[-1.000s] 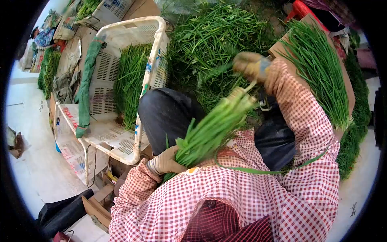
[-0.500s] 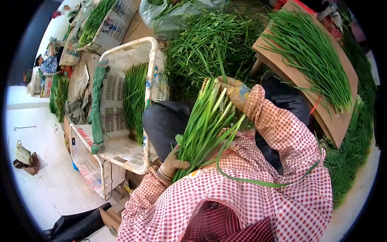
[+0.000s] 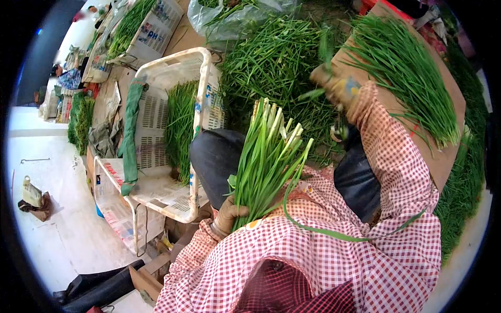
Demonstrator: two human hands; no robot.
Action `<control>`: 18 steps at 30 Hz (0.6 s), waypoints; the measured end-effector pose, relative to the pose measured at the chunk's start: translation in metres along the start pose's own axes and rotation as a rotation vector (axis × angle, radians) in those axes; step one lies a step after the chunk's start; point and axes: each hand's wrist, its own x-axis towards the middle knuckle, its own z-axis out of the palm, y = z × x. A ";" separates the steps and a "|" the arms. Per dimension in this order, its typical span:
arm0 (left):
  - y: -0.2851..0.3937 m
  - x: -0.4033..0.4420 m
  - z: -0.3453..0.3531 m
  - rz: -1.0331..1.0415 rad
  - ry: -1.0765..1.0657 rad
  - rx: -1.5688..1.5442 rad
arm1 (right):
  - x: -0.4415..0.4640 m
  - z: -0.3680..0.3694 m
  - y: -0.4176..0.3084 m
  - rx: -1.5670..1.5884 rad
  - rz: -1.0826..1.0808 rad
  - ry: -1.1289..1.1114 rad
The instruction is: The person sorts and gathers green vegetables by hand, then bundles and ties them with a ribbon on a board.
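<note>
My gloved left hand (image 3: pixel 229 213) is closed around the lower part of a bunch of garlic chives (image 3: pixel 266 156), leaf ends down and pale cut ends up. One long leaf (image 3: pixel 334 234) trails from the bunch across my checked sleeve. My gloved right hand (image 3: pixel 336 86) is off the bunch, above the edge of a heap of loose green leaves (image 3: pixel 271 57). Motion smears its fingers. Blurred bits of green leaf show just above and below it, and I cannot tell whether it holds any.
Left of my knee stands a white plastic crate (image 3: pixel 195 156) with upright chives (image 3: pixel 181 130) inside. At right, more chives (image 3: pixel 412 78) lie on a brown board (image 3: pixel 449 104). A clear plastic bag (image 3: pixel 209 23) sits behind the heap. A person (image 3: pixel 69 78) shows far left.
My right hand has left the top of the bunch and swung up and right over the heap's edge. My left hand keeps its hold, and the view has shifted slightly.
</note>
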 end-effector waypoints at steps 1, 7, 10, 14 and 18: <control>-0.001 0.003 -0.002 0.010 -0.005 0.019 | -0.006 0.006 -0.007 -0.239 0.023 0.018; -0.010 0.004 -0.009 0.033 0.043 0.037 | 0.031 0.053 0.057 0.117 -0.185 -0.637; -0.007 0.001 0.006 0.101 0.053 -0.055 | 0.031 0.060 0.067 0.118 -0.122 -0.506; -0.007 0.001 0.009 0.117 0.083 -0.157 | 0.041 0.055 0.064 0.150 0.015 -0.449; -0.005 0.001 0.004 0.087 0.055 -0.138 | 0.018 0.056 0.019 -0.261 -0.046 -0.361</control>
